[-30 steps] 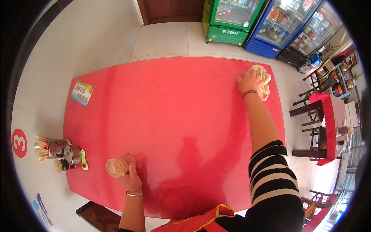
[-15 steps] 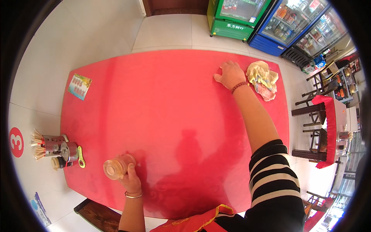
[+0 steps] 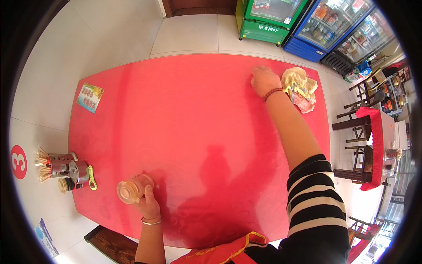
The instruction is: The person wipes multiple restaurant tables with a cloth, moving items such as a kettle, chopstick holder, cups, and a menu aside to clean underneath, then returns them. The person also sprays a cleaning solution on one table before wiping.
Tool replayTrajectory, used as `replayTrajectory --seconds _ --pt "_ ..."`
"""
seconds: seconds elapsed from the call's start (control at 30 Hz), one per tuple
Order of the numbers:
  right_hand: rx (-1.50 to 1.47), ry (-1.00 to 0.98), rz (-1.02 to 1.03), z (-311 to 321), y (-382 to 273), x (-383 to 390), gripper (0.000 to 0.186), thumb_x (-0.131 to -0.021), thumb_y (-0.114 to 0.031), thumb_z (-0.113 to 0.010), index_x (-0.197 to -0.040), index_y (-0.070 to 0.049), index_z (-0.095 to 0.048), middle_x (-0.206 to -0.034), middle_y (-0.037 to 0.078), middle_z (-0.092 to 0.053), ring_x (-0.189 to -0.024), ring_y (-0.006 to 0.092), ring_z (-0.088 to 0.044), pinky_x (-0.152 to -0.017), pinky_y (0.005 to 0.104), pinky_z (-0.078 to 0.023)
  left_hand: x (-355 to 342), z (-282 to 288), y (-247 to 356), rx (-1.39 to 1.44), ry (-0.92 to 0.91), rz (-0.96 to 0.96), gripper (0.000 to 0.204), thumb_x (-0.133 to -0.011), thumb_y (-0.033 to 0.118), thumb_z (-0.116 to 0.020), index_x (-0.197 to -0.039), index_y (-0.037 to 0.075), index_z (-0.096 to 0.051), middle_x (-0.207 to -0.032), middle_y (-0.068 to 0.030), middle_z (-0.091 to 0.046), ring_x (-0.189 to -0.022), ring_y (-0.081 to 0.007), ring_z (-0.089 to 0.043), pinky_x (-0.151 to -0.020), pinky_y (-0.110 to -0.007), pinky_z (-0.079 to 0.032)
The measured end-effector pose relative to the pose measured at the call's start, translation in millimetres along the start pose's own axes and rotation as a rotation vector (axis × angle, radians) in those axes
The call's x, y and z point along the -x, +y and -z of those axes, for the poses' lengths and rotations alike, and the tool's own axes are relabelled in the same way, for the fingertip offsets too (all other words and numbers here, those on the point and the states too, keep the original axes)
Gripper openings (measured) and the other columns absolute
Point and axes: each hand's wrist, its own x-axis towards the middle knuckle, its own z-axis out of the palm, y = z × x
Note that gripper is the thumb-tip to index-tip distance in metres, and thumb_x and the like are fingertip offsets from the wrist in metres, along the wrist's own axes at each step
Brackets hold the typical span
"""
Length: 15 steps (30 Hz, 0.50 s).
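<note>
In my left hand (image 3: 149, 206) is a small clear, amber-tinted jar (image 3: 134, 189), with my fingers and thumb closed round its side above the near left of the table. My right arm stretches across to the far right of the red tabletop (image 3: 184, 110). There my right hand (image 3: 265, 82), wearing a beaded bracelet, has its fingers curled in against the table. Whatever may be under those fingers is hidden. Just right of that wrist lies a crumpled yellow and pink cloth (image 3: 300, 88).
A chopstick holder (image 3: 60, 165), a metal pot (image 3: 79, 171), a dark jar and a green bottle opener (image 3: 92, 177) stand at the left edge. A printed card (image 3: 90, 97) lies far left. Beyond the table are drinks fridges (image 3: 268, 31); a wooden bench (image 3: 112, 246) is near left.
My right hand was spread with its thumb out; its fingers have now drawn in, and it has shifted slightly away from me. The left hand keeps the jar in nearly the same place.
</note>
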Motion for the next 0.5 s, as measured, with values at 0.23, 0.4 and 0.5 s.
replayTrajectory --seconds 0.23,0.4,0.5 --pt "0.403 0.468 -0.439 -15.2 101.7 56.6 0.038 -0.097 -0.042 -0.055 -0.12 -0.015 -0.071 -0.132 0.009 -0.067 -0.116 0.0284 -0.067 -0.097 0.0453 -0.051 3.5 -2.8 4.3 -0.008 0.007 0.012 0.066 -0.097 0.023 -0.068 -0.149 -0.007 -0.04 -0.149 -0.0174 -0.049 -0.136 -0.0302 -0.05 -0.117 -0.044 -0.039" --pt "0.392 0.08 -0.124 7.3 11.8 -10.1 0.031 -0.1 -0.028 -0.05 -0.107 -0.012 -0.075 -0.104 0.009 -0.073 -0.09 0.0307 -0.073 -0.074 0.048 -0.059 3.9 -6.1 7.4 0.013 -0.006 0.025 0.063 -0.097 0.017 -0.067 -0.149 -0.005 -0.038 -0.149 -0.0176 -0.048 -0.135 -0.0314 -0.049 -0.115 -0.045 -0.041" --pt "0.124 0.013 0.085 28.5 -133.6 -17.9 0.031 -0.095 -0.029 -0.052 -0.106 -0.006 -0.069 -0.106 0.013 -0.066 -0.092 0.0329 -0.066 -0.074 0.0518 -0.053 4.0 -1.0 7.7 -0.073 -0.027 0.054 0.058 -0.098 0.016 -0.061 -0.148 -0.007 -0.043 -0.147 -0.0157 -0.051 -0.135 -0.0293 -0.05 -0.116 -0.044 -0.039"
